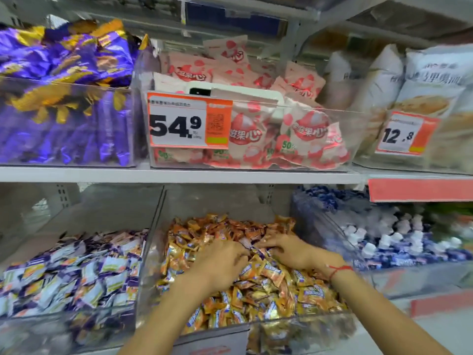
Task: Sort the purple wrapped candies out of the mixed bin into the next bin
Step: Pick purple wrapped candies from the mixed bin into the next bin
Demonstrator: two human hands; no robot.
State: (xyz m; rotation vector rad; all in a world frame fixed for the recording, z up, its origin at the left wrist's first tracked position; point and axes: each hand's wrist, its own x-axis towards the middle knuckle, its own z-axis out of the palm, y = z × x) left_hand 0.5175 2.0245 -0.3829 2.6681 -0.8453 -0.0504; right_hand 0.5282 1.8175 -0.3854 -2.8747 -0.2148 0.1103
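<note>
Shop shelves (179, 174) fill the view, two tiers of clear bins. On the lower tier, the middle bin (153, 242) is heaped with orange and gold candies (268, 283), a few purple ones among them. Both hands are down on that heap, near its middle, fingertips almost meeting. The left hand (220, 262) lies palm down with fingers curled into the pile, and the right hand (284, 249), a red string (337, 271) round its wrist, reaches in from the right. Between their fingertips sits a purple candy (256, 252); whether either hand actually pinches it I cannot tell, as the picture is blurred there. Just left, touching wall to wall, the next bin (143, 252) holds purple and white candies (76, 270). To the right, a bin of blue and white sweets (399, 242). Up on the top tier stand purple bags (64, 73) at the left, pink packets (256, 119) behind a price tag (189, 123) in the middle, and pale bags (422, 85) at the right.
</note>
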